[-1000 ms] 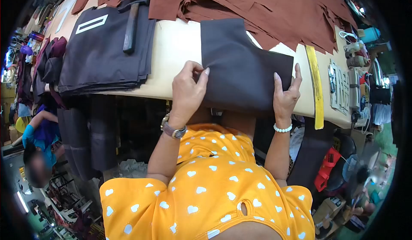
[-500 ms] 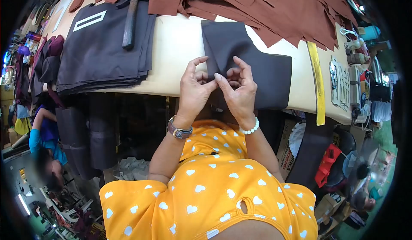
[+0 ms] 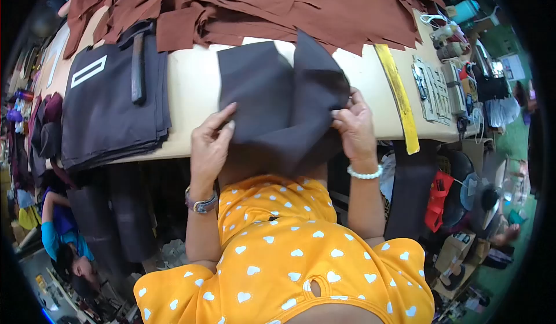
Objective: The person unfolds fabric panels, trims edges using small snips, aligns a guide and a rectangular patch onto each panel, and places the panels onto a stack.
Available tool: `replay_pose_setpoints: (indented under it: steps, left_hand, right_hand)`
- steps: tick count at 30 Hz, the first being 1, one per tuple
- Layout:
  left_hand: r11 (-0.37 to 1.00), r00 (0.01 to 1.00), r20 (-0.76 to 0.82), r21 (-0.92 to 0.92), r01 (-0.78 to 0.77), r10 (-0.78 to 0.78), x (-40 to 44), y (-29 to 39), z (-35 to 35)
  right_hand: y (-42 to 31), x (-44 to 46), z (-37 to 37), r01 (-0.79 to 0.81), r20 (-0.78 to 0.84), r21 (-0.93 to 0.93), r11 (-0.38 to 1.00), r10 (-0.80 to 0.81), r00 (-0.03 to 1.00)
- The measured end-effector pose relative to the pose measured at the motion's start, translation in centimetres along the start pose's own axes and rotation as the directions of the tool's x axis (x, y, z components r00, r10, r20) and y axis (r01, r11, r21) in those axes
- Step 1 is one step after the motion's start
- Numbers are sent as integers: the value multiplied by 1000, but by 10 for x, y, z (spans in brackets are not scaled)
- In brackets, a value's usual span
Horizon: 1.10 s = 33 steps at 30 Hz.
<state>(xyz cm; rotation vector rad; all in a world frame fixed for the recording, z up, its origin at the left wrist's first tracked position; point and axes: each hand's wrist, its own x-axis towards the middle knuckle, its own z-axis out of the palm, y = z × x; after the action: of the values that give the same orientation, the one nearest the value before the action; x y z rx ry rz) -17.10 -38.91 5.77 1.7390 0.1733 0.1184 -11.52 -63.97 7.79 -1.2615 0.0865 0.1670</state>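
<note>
A dark brown fabric piece (image 3: 260, 86) spreads in front of me, its right part lifted and folded over, slightly blurred. At its right edge my right hand (image 3: 356, 124), with a pale bead bracelet, pinches the fabric between thumb and fingers. Beside the left edge is my left hand (image 3: 211, 144), wearing a watch. Its thumb and forefinger are a little apart, close to the cloth. The fabric's lower part hangs over the table's front edge toward my lap.
On the table (image 3: 194, 81), a stack of dark fabric (image 3: 104, 115) at left carries a hammer (image 3: 138, 69) and a white rectangular frame (image 3: 88, 71). Reddish-brown cloth (image 3: 260, 11) covers the back. A yellow ruler (image 3: 397, 98) and metal tools (image 3: 431, 92) lie right. Another person (image 3: 66, 231) is at lower left.
My hands have moved apart from their meeting point over the fabric. The right hand now lifts and folds the fabric's right side; the left has moved to its left edge. The view has shifted.
</note>
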Motion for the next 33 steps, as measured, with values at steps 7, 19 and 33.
replay_pose_setpoints:
  steps: [7,19,33]
  left_hand:
    - [914,976,-148,396,-92,163,5,-11,-34]
    - [773,951,-253,634,24,178,-2,-8,-53]
    - [310,964,104,934,-180,247,1,-16,36]
  right_hand:
    - [-9,20,-91,130,-166,-613,779,-287,943]
    - [-35,35,-113,0,-45,-996,94,-470,881]
    - [42,-18,29,422,408,-905,-61,-409,816]
